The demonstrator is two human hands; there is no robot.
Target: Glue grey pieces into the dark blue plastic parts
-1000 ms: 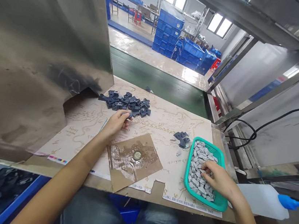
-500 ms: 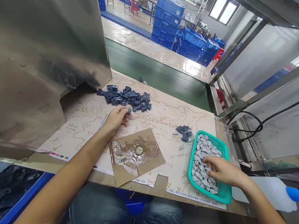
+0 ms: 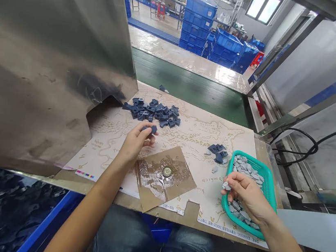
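Observation:
My left hand (image 3: 136,142) pinches a dark blue plastic part (image 3: 152,129) just in front of a pile of the same dark blue parts (image 3: 154,112) on the paper-covered bench. My right hand (image 3: 244,192) is closed on a small grey piece (image 3: 226,186) lifted over the left rim of a teal basket (image 3: 268,184) that holds several grey pieces. Between my hands lies a brown cardboard square (image 3: 164,177) with a small round metal disc (image 3: 167,171) at its middle. A smaller heap of blue parts (image 3: 218,151) sits just left of the basket.
A large bent sheet-metal panel (image 3: 47,56) stands along the left side. A green conveyor belt (image 3: 188,87) runs behind the bench, with stacked blue crates (image 3: 200,25) beyond it. Black cables (image 3: 301,145) lie at the right. A blue bin of dark parts (image 3: 4,212) sits low left.
My right hand has come up out of the teal basket with a grey piece. My left hand has lifted a blue part off the edge of the pile. The view shifted slightly.

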